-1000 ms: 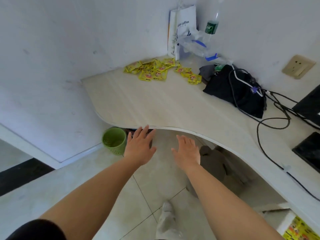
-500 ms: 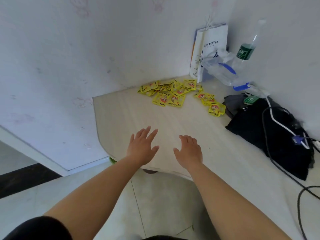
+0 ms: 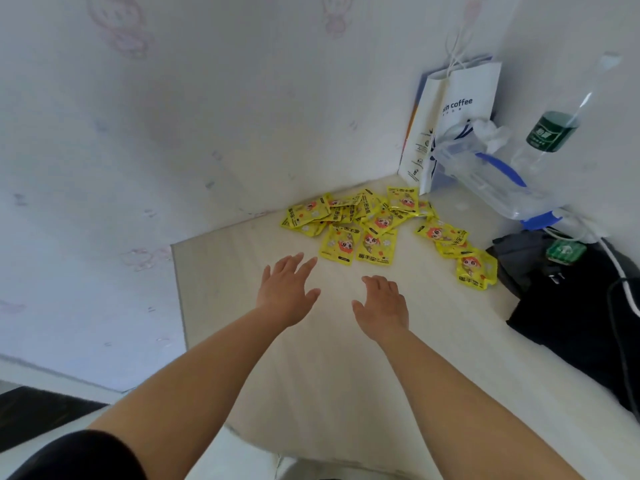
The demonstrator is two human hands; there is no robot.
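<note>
Head view, left hand point(image 3: 285, 289): was stretched out over the desk point(image 3: 311, 375), palm down, fingers straight and spread, gripping nothing. Its fingertips were near the closest yellow packets but apart from them.
Head view, right hand point(image 3: 382, 304): was held just right of the left hand and a little nearer, palm down, fingers relaxed and slightly bent, holding nothing.
Contact with the desk: it could not be told whether either palm touched the surface.
Yellow packets point(image 3: 360, 223): lay scattered and overlapping on the far part of the desk, toward the wall corner, beyond both hands. A smaller cluster trailed off to the right, its nearest packet just beside the black bag point(image 3: 581, 306).
Paper bag point(image 3: 457, 109): stood upright in the far corner, just beyond the packets.
Plastic container point(image 3: 485, 178): clear with blue clips, sat right of the paper bag.
Water bottle point(image 3: 550, 133): green-labelled, stood against the right wall behind the container.
Black bag: lay on the right of the desk with cables over it.
</note>
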